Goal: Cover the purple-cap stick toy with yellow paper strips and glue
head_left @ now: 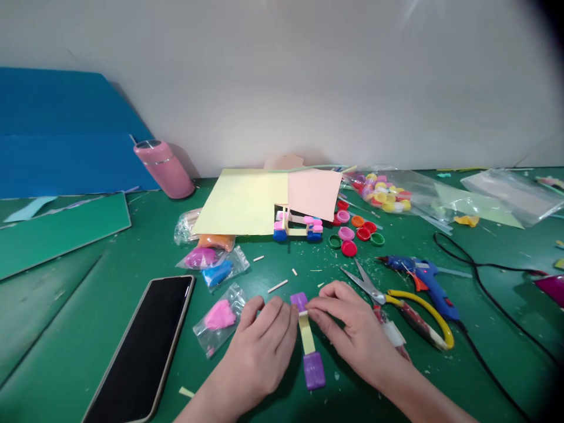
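A pale yellow strip [307, 336] lies on the green table with a purple block at each end, the far block [298, 302] and the near block [314, 371]. Across the strip, just below the far block, is a short white stick [303, 313]. My left hand [267, 343] is closed, with its fingertips at the stick's left end and beside the far block. From the other side, my right hand [352, 329] pinches the stick's right end between thumb and forefinger. Behind them stands a small model [299, 231] with pink and blue blocks on pale sticks.
A phone [143, 346] and bagged pink clay [220, 315] lie on the left. Yellow-handled scissors [374, 292] and a blue glue gun [429, 282] with a black cord are at right. Bottle caps [349, 248], paper sheets [242, 202] and a pink tumbler [166, 170] stand farther back.
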Demonstrator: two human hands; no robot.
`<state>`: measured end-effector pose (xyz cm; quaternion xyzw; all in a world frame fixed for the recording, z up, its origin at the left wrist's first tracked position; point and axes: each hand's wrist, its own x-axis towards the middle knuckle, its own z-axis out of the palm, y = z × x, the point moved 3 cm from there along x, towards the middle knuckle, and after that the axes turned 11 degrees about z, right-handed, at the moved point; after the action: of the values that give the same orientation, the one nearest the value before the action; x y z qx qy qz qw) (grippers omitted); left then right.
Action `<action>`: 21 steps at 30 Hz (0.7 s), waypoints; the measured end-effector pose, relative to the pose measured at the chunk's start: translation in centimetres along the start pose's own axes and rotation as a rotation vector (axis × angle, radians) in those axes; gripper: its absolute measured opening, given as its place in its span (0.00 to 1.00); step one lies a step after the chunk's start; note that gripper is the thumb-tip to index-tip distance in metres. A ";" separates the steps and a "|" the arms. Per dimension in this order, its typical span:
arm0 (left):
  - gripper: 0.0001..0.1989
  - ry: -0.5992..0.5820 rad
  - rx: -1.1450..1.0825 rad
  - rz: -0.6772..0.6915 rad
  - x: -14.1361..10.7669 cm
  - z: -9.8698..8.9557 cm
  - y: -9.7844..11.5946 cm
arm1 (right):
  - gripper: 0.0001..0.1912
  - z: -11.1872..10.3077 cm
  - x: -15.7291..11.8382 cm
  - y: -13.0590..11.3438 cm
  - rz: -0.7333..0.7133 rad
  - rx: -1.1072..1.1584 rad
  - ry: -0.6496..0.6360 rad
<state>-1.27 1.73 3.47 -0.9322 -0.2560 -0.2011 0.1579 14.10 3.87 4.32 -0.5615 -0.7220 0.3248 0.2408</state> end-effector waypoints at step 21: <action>0.12 0.204 -1.431 -1.311 0.1 1.7 0.0 | 0.10 0.0 -0.2 0.2 0.028 0.037 -0.028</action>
<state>-0.74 2.48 2.03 -0.4587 -0.5262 -0.4368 -0.5673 14.24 3.74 4.17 -0.5624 -0.7112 0.3492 0.2367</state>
